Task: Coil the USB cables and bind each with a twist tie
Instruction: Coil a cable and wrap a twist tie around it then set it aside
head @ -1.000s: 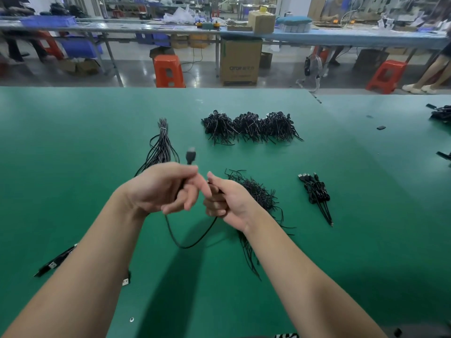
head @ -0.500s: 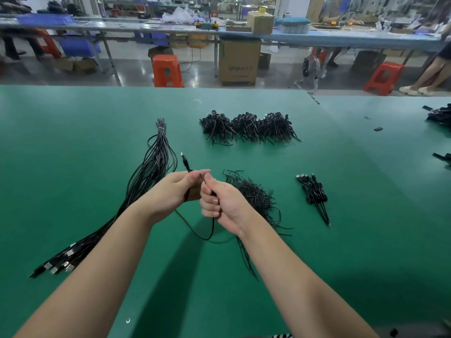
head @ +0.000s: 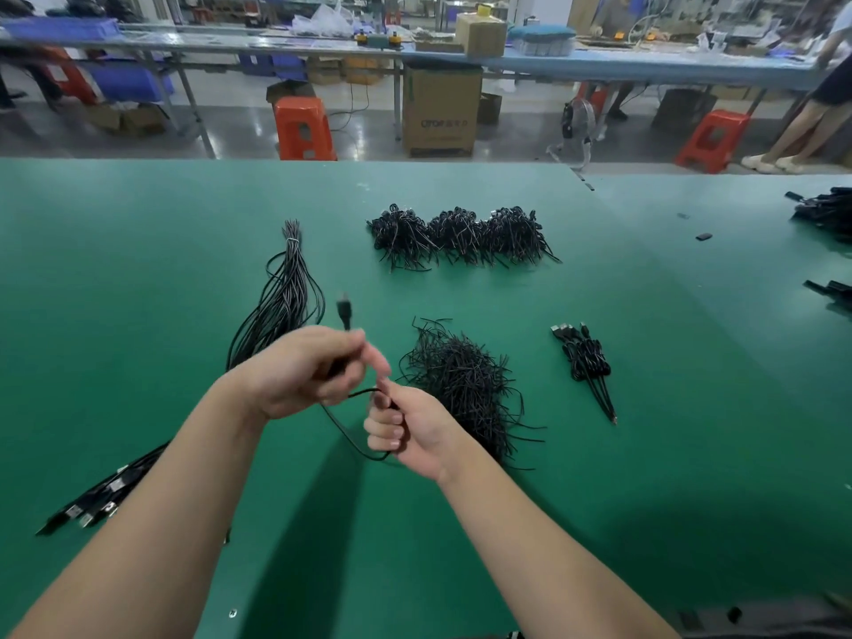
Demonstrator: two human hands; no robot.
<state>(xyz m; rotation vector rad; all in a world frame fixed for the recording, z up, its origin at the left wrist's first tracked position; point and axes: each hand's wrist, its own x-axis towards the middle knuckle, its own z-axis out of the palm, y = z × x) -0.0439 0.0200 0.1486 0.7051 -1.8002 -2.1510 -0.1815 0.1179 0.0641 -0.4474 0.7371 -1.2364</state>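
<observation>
On the far bench [head: 599, 66] beyond the green table [head: 645, 408], a cardboard box [head: 480, 34] sits closed, its contents hidden, and a larger carton [head: 440, 108] stands on the floor beneath. Over the middle of the green table, the left hand [head: 299, 371] has its fingers curled round a black USB cable [head: 343, 424], whose plug [head: 344, 310] sticks up blurred above the knuckles. The right hand [head: 410, 431], just beside it and lower, is closed in a fist gripping the same cable, which hangs in a loop between the two hands. A loose heap of black twist ties [head: 465, 385] lies directly behind the right hand. To the left a long bundle of uncoiled cables [head: 286, 297] runs toward the near-left edge. A small group of bound cables [head: 585, 359] lies to the right, and three dark clumps [head: 456, 237] lie in a row farther back.
</observation>
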